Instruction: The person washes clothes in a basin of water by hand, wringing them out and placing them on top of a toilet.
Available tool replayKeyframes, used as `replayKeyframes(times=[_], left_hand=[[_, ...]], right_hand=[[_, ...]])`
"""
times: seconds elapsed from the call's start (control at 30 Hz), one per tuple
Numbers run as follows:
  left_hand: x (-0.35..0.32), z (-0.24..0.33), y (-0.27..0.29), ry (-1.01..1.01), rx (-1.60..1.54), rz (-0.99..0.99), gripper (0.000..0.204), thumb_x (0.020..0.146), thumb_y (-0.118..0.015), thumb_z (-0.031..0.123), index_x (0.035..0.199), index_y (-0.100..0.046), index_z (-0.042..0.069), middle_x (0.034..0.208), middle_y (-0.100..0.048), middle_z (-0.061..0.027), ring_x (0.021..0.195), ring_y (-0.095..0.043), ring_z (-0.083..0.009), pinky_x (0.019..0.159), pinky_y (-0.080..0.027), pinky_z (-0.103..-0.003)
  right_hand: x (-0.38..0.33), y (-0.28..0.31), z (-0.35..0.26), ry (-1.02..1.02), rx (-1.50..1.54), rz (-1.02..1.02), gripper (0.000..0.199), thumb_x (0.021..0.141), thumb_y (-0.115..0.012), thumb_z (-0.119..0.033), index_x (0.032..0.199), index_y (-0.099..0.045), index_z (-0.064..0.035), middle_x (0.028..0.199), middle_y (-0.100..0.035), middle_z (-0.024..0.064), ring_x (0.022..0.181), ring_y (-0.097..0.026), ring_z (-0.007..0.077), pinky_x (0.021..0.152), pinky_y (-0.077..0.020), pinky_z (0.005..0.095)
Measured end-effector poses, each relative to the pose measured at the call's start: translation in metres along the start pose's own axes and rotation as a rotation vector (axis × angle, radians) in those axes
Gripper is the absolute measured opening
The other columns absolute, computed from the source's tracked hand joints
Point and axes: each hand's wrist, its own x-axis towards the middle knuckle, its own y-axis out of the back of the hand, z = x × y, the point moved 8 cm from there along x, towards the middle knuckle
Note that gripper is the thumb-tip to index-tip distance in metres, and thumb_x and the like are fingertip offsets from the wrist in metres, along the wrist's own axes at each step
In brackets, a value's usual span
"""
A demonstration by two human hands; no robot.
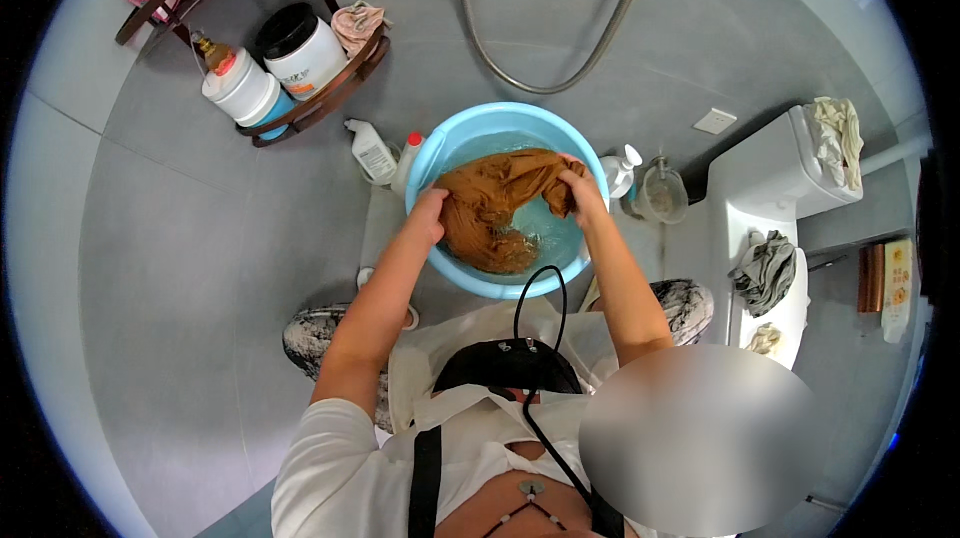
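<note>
Grey tile (200,288) pretty much everywhere in this bathroom, with a light blue basin (500,110) of water in the middle, so I'll place everything from that. Brown cloth (485,193) is bunched up in the basin, partly in the water. Left hand (430,216) is clamped on its left edge by the rim, right hand (585,188) is gripping a wad of it on the right side.

Just left of the basin: a white bottle (373,156), then a red-capped bottle (408,163) right by the rim. Just right of it: a white pump bottle (622,173) and a clear container (663,196). Farther right is a white toilet (755,163) with a crumpled grey cloth (767,273) on it. Beyond the basin hangs a metal shower hose (545,90); up and left of it, a brown shelf (340,91) carries a black-lidded white tub (305,53) and a pink cloth (360,28). Only thing kinda in the way is a black cord (553,273) looping over the basin's near rim.

Labels: dark print plus an orange patch on the tub, small print on the white bottle. Too tiny for me to read reliably.
</note>
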Motion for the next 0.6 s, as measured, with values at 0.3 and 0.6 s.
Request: replayKeyframes(times=[0.3,0.6], left_hand=[[-0.014,0.018,-0.053,-0.519,1.609,-0.291,0.113,0.059,-0.075,0.033,0.141,0.001,0.016,0.144,0.007,-0.0213,0.133,-0.005,-0.0387,0.105,-0.018,-0.044],[0.058,-0.023,-0.048,-0.564,1.578,-0.185,0.096,0.065,-0.071,0.029,0.14,-0.014,0.016,0.141,-0.016,-0.0218,0.129,-0.021,-0.0378,0.1,-0.028,-0.046]], right_hand=[[-0.029,-0.038,-0.024,0.321,-1.591,0.051,0.081,0.062,-0.074,-0.021,0.131,-0.031,-0.016,0.14,-0.022,0.0133,0.128,-0.022,0.0349,0.101,-0.0264,0.0496],[-0.005,-0.051,0.008,0.131,-1.666,-0.157,0.096,0.063,-0.074,-0.034,0.138,-0.016,-0.0194,0.136,-0.029,0.0127,0.124,-0.03,0.0322,0.1,-0.0272,0.0503]])
